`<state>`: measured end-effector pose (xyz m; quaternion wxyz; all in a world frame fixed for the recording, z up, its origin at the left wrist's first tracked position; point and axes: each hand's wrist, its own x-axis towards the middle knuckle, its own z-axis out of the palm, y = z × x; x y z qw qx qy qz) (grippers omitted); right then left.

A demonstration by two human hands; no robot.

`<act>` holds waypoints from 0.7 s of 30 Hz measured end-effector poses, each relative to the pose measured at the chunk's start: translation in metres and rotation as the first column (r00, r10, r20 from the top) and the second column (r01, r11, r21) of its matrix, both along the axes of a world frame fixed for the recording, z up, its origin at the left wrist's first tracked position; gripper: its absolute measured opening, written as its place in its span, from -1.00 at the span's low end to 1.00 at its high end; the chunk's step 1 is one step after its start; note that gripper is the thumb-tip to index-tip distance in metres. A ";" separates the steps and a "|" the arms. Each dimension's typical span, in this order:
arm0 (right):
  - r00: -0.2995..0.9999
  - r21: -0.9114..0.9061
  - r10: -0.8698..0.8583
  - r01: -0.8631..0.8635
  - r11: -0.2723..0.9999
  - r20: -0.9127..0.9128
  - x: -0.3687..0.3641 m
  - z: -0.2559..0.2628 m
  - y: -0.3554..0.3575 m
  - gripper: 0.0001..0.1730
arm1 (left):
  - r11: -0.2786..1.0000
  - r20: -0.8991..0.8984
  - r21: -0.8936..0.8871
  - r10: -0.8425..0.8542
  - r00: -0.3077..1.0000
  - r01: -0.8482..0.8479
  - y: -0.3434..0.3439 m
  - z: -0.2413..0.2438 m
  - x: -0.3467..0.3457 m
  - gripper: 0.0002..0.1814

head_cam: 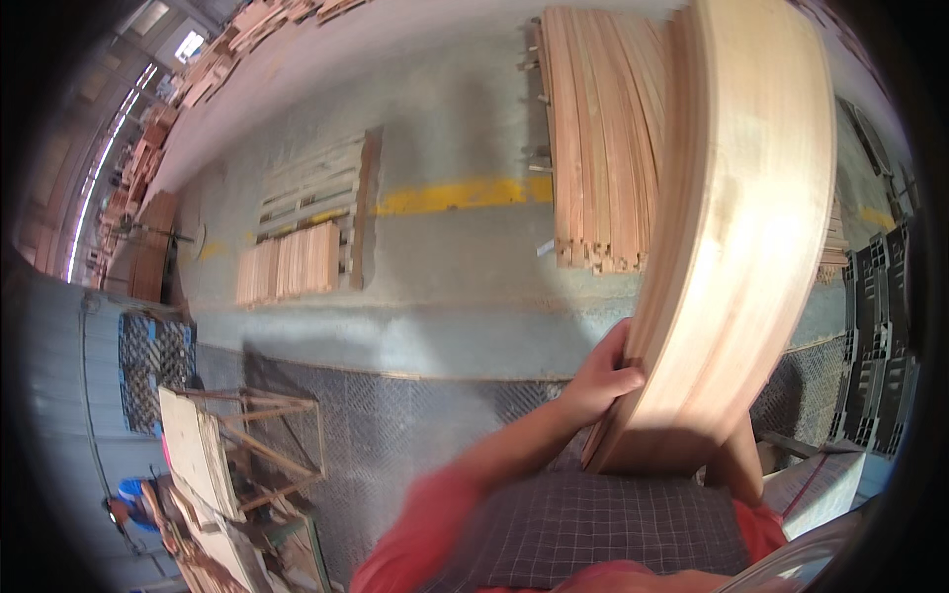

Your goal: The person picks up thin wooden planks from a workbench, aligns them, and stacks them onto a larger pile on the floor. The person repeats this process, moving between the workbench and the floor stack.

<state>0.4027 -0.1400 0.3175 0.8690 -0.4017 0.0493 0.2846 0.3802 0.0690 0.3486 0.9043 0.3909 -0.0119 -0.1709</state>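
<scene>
A thick bundle of long planed wooden boards [764,185] rises steeply away from my body, its layered edges showing along the left side. My left hand [612,374] grips that left side near the close end, thumb resting over the edge. The near end of the bundle sits against my dark checked apron [615,526]. On the other side, my right forearm [744,452] reaches up to the boards, but the right hand itself is hidden behind them.
Long wooden strips [600,141] lie stacked on the floor ahead. Shorter pieces [289,263] lie by a wooden pallet [315,181] to the left. Black plastic pallets [875,341] stand at right. Another person [133,504] is beside a wooden-topped frame [196,452] at lower left.
</scene>
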 end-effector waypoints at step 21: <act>0.824 0.126 0.495 -0.541 0.831 0.276 0.300 0.037 0.429 0.16 | 0.718 -0.011 0.492 0.571 0.821 -0.493 0.391 0.026 0.169 -0.43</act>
